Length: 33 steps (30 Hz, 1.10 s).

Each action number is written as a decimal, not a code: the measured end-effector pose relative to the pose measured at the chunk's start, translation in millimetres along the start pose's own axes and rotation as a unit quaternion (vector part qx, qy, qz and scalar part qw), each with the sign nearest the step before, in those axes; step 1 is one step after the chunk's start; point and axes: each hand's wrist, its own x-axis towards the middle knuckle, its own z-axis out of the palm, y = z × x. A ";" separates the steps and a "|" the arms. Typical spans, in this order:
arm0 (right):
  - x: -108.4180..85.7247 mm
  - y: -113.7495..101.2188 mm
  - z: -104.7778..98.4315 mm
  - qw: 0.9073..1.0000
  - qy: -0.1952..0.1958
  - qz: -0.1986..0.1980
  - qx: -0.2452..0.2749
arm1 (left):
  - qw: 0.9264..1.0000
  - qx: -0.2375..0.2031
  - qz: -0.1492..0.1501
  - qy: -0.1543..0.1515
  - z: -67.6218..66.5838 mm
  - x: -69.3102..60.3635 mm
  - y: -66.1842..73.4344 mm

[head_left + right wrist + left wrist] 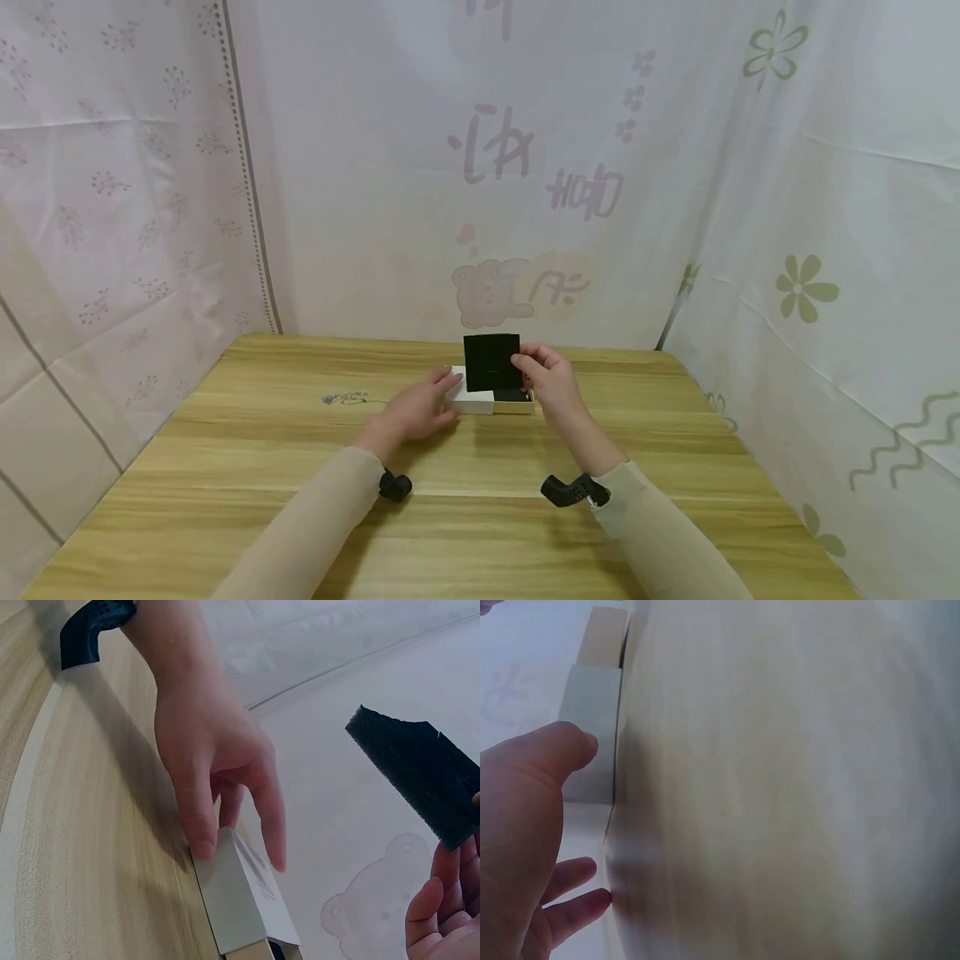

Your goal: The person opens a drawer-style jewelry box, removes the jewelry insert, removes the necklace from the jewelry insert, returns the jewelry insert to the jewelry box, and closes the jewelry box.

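Note:
My right hand (555, 383) pinches a flat black foam pad (489, 360) by its right edge and holds it up over the box. In the right wrist view the foam pad (416, 769) has a rough, porous edge. Below it lies a white box sleeve (471, 405) with a tan drawer (513, 408) sticking out to the right, dark inside. My left hand (411, 410) holds the sleeve's left end, thumb on the near side and fingers on the far side, as the right wrist view shows.
A thin silvery chain (345, 398), perhaps jewellery, lies on the wooden table (480, 533) left of my left hand. Printed white curtains (360, 208) hang behind the table and at both sides. Each wrist wears a black camera mount (566, 490).

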 end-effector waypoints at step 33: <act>14.9 20.3 -17.9 0.997 0.039 0.045 -0.051 | 1.000 0.019 0.010 -0.012 3.4 2.2 3.7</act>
